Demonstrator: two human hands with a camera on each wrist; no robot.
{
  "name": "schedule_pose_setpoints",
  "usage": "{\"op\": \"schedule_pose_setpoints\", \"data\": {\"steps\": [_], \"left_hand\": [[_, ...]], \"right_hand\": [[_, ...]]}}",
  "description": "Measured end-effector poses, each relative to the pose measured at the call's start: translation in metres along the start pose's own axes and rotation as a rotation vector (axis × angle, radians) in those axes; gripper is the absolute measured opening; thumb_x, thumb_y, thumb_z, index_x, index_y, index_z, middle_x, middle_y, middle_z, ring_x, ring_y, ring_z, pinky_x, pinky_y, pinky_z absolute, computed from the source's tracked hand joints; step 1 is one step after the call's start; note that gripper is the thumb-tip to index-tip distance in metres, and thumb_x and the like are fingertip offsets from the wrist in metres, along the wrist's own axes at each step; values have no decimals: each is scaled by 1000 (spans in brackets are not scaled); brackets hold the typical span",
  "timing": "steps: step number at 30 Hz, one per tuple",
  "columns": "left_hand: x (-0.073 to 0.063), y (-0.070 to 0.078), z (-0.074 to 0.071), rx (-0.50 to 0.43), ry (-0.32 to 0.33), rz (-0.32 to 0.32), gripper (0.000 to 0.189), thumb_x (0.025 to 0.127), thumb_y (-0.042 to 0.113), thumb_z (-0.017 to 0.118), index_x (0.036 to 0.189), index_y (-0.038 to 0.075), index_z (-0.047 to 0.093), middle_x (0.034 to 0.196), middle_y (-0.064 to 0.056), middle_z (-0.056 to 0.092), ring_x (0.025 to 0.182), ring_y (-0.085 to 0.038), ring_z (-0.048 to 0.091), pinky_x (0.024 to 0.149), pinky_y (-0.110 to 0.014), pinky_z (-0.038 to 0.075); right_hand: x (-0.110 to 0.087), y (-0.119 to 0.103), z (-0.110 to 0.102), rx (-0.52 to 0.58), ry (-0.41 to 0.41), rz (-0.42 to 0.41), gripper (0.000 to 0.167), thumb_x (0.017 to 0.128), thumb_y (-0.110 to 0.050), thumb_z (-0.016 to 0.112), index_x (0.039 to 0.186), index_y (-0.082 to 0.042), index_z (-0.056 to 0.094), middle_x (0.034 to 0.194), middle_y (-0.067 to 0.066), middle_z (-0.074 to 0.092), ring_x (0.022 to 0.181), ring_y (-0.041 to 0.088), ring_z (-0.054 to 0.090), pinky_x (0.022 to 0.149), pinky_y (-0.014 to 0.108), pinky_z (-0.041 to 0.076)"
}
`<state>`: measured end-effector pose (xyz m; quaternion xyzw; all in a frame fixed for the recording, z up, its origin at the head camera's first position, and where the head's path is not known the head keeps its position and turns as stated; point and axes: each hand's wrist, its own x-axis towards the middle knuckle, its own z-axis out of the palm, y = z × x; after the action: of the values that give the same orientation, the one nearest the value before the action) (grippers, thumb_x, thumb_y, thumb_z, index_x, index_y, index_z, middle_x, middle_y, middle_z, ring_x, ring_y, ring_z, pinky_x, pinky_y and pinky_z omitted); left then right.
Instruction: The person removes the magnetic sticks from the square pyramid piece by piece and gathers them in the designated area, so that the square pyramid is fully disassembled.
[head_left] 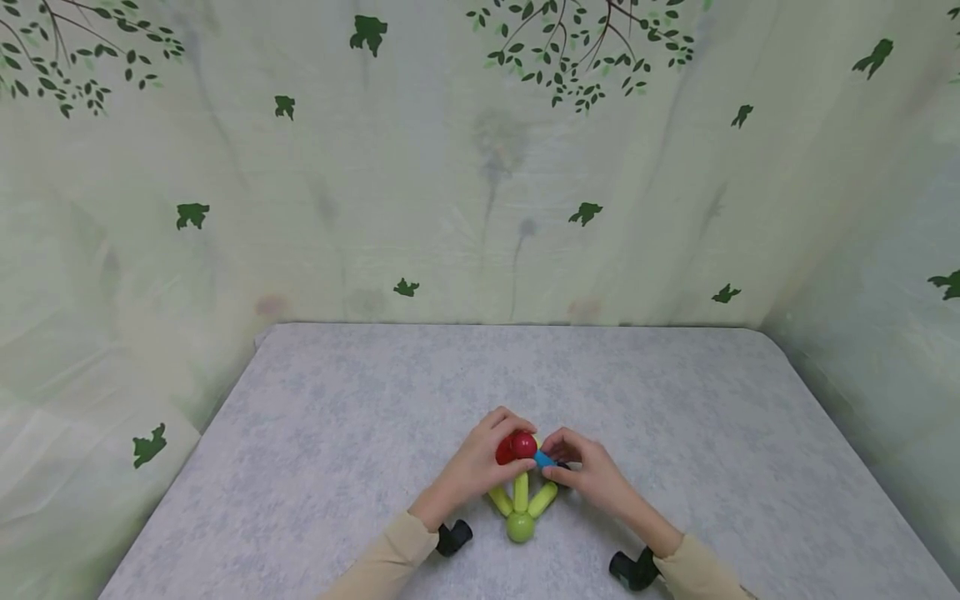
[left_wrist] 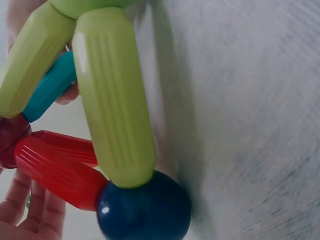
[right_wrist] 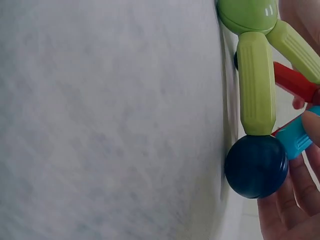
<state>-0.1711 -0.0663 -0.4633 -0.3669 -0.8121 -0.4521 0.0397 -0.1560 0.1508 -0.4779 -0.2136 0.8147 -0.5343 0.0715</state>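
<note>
Both hands are at a small frame of rods and balls on the table. My left hand point(head_left: 482, 454) grips the top around a red ball point(head_left: 523, 444) and a red rod point(head_left: 506, 452). From the right, my right hand point(head_left: 592, 475) pinches a blue rod point(right_wrist: 295, 137) between thumb and fingers, its inner end at the red ball. Yellow-green rods point(left_wrist: 115, 100) fan out from a green ball point(head_left: 520, 527) on the near side. One dark blue ball point(left_wrist: 145, 210) stands at the left corner, another dark blue ball point(right_wrist: 256, 167) at the right. The far side is partly hidden.
The frame rests on a grey mottled tabletop point(head_left: 360, 400). Black wrist camera mounts point(head_left: 453, 538) sit under both forearms near the surface. Behind and beside the table hangs a pale curtain point(head_left: 450, 183) with leaf prints.
</note>
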Motion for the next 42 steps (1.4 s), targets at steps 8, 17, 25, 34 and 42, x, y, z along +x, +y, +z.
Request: {"op": "schedule_pose_setpoints", "data": {"steps": [8,17,25,34,42], "left_hand": [[0,-4,-2,-68,20,91,34,86,10,72,117,2,61,111,-2,57,101,-16,57,81,-28,52],[4,-11,-14,-94,28,83,37,88,10,69,124,5,61,115,-9,62,104,-17,58,82,-36,52],[5,-9,-15,-105,-45,116,37,90,9,67,125,2,59,116,-14,62,103,-18,59,83,-31,52],[5,-4,-13,-196,-103,56,33,91,5,64,123,1,55,117,-10,61,99,-17,61,83,-38,52],[4,4,-5,37,11,58,37,84,18,76,113,5,57,110,1,51,103,-19,49,82,-32,50]], "right_hand": [[-4,-2,8,-11,44,16,19,88,-13,70,101,-7,59,97,1,62,87,17,61,78,30,51],[-8,-9,13,-31,76,82,20,84,-10,73,99,-8,60,93,0,63,84,15,62,75,28,51],[-1,-8,3,-24,111,4,15,89,-11,68,102,-6,61,99,4,64,91,20,61,77,33,52],[14,-4,-4,-39,39,-36,20,88,-12,70,106,-10,62,105,0,64,107,27,58,95,55,41],[10,-2,-1,-57,54,-14,18,85,-10,72,100,-12,61,99,-4,63,96,21,61,89,48,46]]}}
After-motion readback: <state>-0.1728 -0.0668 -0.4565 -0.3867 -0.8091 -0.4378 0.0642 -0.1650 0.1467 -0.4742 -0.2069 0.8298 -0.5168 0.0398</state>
